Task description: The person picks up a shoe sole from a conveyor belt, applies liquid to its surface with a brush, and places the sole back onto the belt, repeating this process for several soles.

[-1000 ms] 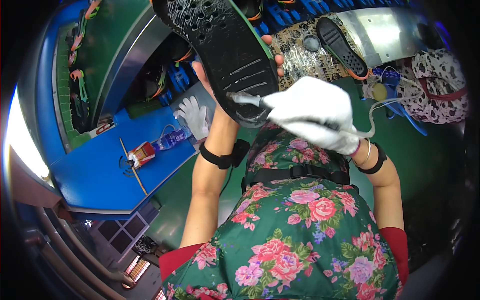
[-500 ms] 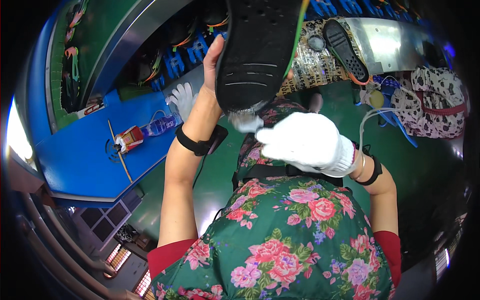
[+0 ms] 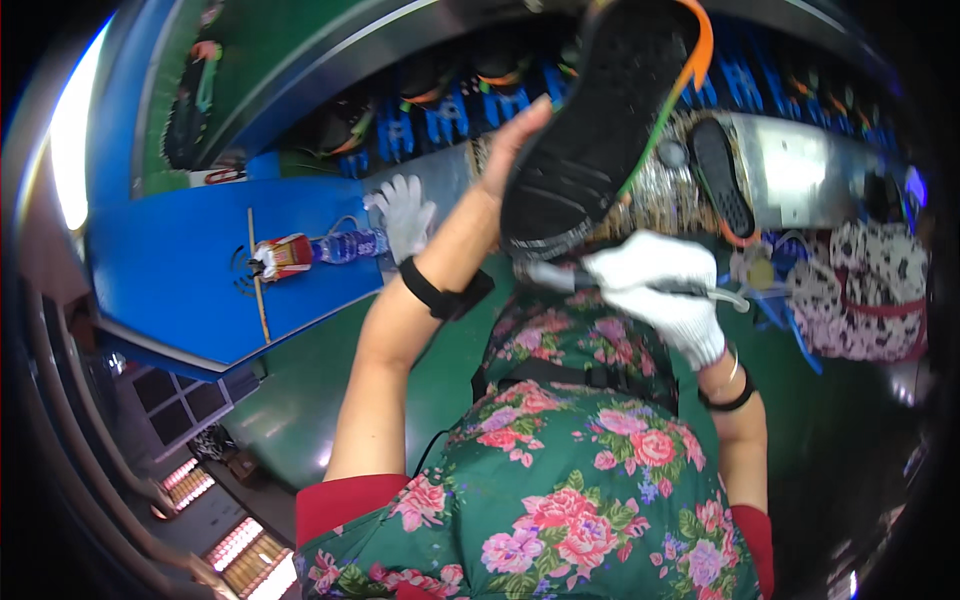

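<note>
My bare left hand (image 3: 517, 143) holds a black shoe sole (image 3: 590, 130) with green and orange edging, its thumb along the left side. The other fingers are hidden behind the sole. The sole tilts, its far end leaning right. My right hand (image 3: 662, 275), in a white knit glove, is closed on the dark handle of a brush (image 3: 550, 276). Its pale, blurred bristles are at the sole's near edge; whether they touch cannot be made out. The handle's hooked end sticks out past the glove's right side.
On the blue table (image 3: 170, 290) at left lie a thin stick, a red packet (image 3: 285, 257), a plastic bottle (image 3: 350, 245) and a white glove (image 3: 405, 215). Another sole (image 3: 722, 175) rests by the metal bench (image 3: 790, 170). Blue holders with shoe parts line the back. A spotted cloth (image 3: 870, 290) is at right.
The sole and my left hand have moved right, and the sole has tilted. My right hand has turned with the brush, so its handle now shows. The whole view has shifted too.
</note>
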`<state>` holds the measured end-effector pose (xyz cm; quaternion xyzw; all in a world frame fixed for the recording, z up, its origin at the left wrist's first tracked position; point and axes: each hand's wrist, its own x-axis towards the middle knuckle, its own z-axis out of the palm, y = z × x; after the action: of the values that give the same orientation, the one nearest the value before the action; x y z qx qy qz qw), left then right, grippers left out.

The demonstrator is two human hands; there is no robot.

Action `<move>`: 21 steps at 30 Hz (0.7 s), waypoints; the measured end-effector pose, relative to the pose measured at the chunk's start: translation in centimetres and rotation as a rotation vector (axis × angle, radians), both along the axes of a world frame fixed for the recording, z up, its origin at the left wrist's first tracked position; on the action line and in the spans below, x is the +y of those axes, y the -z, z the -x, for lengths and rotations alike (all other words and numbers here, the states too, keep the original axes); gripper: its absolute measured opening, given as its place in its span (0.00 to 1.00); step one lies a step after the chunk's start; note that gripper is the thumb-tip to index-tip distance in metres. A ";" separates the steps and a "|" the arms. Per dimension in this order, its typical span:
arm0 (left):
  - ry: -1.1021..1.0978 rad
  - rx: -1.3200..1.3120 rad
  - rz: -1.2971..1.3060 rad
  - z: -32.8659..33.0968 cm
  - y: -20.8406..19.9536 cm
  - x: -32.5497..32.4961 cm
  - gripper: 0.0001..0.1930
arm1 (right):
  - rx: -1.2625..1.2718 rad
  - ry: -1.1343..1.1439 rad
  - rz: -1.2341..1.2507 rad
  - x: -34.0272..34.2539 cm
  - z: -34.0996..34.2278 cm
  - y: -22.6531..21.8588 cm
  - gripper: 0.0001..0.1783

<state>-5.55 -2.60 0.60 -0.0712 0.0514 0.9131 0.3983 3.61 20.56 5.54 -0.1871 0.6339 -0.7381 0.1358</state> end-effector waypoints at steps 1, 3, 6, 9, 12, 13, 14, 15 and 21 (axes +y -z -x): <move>-0.045 -0.005 0.015 -0.5 -0.2 0.7 0.45 | -0.066 0.033 0.088 0.2 -0.1 0.2 0.10; -0.053 -0.008 -0.012 -1.5 0.1 1.1 0.41 | -0.055 0.128 0.087 0.8 0.5 -0.2 0.10; -0.105 -0.058 0.090 -4.1 -0.4 2.2 0.37 | 0.228 0.185 -0.286 1.6 2.4 -1.7 0.08; -0.075 -0.089 0.001 -6.2 0.2 2.5 0.32 | 0.566 0.448 -0.441 2.4 4.9 -2.9 0.10; -0.018 0.102 -0.140 -7.4 1.0 2.7 0.33 | 0.748 0.494 -0.562 2.5 4.5 -2.4 0.14; -0.083 0.001 -0.103 -7.8 2.0 2.5 0.32 | 0.829 0.440 -0.576 1.5 3.7 -3.1 0.15; -0.145 -0.005 -0.086 -8.0 2.4 2.2 0.32 | 0.909 0.380 -0.586 0.3 3.0 -3.6 0.16; -0.165 0.041 -0.094 -8.1 2.9 1.7 0.30 | 0.910 0.320 -0.543 -0.6 2.0 -4.1 0.15; -0.352 -0.032 0.083 -9.6 0.1 -1.4 0.33 | -0.002 0.208 0.164 -0.1 -0.3 -0.7 0.08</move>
<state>4.02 -3.97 0.53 -0.1102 0.0694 0.9645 0.2296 3.89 20.44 6.25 -0.1303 0.5872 -0.7977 0.0434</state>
